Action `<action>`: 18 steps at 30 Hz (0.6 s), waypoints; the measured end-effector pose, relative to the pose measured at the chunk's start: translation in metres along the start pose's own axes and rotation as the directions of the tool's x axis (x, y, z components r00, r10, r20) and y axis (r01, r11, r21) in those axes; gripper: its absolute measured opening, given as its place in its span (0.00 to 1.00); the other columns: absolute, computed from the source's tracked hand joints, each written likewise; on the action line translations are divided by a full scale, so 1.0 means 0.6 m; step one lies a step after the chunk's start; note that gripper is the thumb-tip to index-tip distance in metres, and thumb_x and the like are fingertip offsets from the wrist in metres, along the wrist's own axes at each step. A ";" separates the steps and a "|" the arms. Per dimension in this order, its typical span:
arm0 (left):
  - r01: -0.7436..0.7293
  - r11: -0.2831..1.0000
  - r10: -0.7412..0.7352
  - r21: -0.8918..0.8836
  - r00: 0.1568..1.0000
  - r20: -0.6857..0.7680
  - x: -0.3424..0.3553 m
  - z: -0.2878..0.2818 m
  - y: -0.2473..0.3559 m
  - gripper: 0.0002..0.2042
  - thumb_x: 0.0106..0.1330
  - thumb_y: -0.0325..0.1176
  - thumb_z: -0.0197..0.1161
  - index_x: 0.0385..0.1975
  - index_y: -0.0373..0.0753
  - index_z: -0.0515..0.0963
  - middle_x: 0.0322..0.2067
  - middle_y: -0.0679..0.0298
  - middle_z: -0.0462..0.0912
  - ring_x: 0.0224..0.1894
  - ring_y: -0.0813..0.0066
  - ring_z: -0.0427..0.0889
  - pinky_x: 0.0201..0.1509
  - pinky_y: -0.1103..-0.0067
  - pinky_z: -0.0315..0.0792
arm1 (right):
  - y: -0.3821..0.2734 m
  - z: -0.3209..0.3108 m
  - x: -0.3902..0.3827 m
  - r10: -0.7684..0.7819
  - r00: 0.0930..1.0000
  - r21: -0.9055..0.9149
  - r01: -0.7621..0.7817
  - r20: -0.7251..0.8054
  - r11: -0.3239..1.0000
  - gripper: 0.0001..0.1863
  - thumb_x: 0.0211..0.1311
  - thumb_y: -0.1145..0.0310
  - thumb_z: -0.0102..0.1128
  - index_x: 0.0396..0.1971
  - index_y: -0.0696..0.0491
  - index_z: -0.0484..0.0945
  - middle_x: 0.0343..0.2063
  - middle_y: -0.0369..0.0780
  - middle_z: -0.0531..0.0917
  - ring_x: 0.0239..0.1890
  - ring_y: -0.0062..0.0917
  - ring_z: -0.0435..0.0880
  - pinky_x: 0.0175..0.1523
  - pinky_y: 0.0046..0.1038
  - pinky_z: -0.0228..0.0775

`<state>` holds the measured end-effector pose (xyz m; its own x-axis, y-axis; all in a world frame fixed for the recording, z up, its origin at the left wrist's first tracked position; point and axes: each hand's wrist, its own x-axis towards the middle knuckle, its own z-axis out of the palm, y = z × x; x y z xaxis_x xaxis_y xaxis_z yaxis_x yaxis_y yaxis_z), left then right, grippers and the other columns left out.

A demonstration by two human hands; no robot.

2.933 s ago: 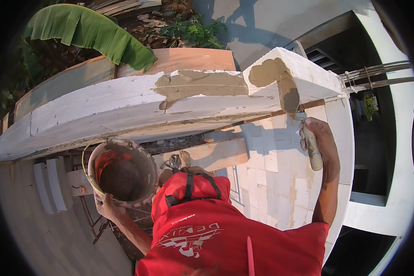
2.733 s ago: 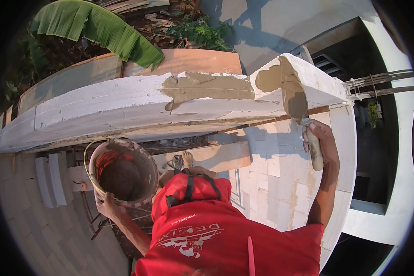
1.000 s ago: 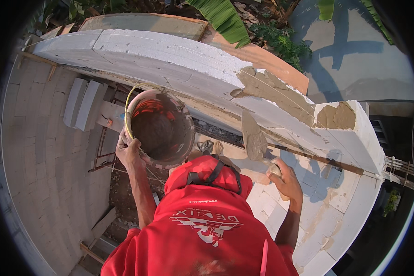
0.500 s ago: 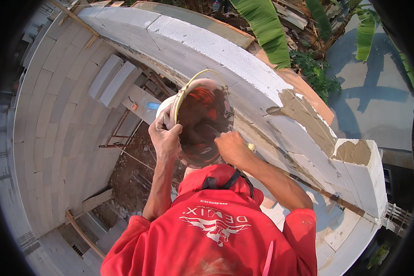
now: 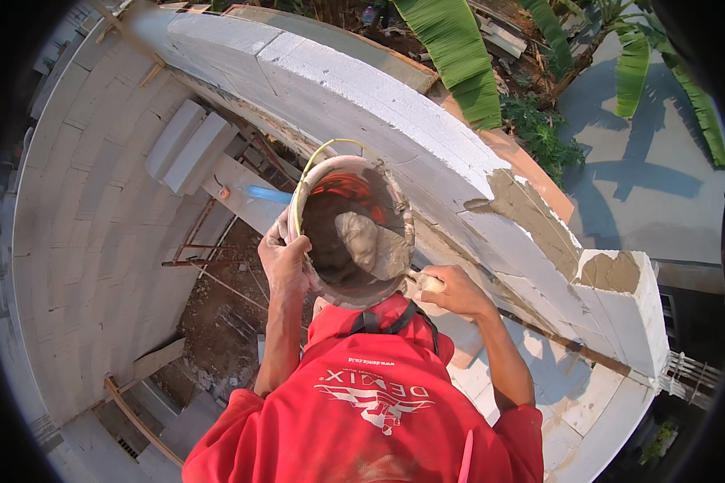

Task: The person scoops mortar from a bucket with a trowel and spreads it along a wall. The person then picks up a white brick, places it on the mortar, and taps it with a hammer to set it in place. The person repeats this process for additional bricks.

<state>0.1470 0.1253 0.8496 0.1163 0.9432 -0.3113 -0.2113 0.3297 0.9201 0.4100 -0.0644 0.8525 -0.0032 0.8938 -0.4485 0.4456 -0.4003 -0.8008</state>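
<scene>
My left hand [image 5: 286, 256] grips the left rim of a round bucket [image 5: 403, 211], its thumb over the edge. Grey wet mortar [image 5: 330, 253] coats the inside of the bucket, and a thin yellowish handle loops over its far side. My right hand [image 5: 454, 290] is closed round the pale handle of a trowel [image 5: 394, 256]. On the trowel's blade, over the bucket's mouth, lies a thick lump of mortar [image 5: 361, 238]. The bucket is tipped so that its mouth faces up toward me.
A white block wall [image 5: 379, 92] curves past on the far side, with mortar [image 5: 532, 211] spread on its right part. One raised block [image 5: 620, 302] stands at its end. Two loose blocks [image 5: 193, 149] lie on a board at left, beside a rusty scaffold frame [image 5: 205, 241]. Banana leaves [image 5: 451, 52] hang beyond.
My right hand has drawn back right and down out of the bucket, bringing up the trowel with mortar on it. My left hand still grips the bucket's rim.
</scene>
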 end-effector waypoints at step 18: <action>-0.041 0.999 0.041 -0.005 0.996 -0.075 0.061 -0.088 0.008 0.34 0.41 0.16 0.55 0.58 0.24 0.78 0.47 0.64 0.83 0.42 0.80 0.80 0.45 0.87 0.70 | -0.105 -0.118 0.047 -0.119 0.707 -0.582 -0.462 -0.697 0.669 0.23 0.63 0.69 0.61 0.58 0.57 0.73 0.51 0.52 0.80 0.47 0.52 0.85 0.50 0.51 0.77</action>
<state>0.0989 0.1634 0.8303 0.0347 0.9562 -0.2906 -0.2204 0.2909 0.9310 0.4450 0.0003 0.9185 0.5690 0.8205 0.0547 0.8209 -0.5627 -0.0974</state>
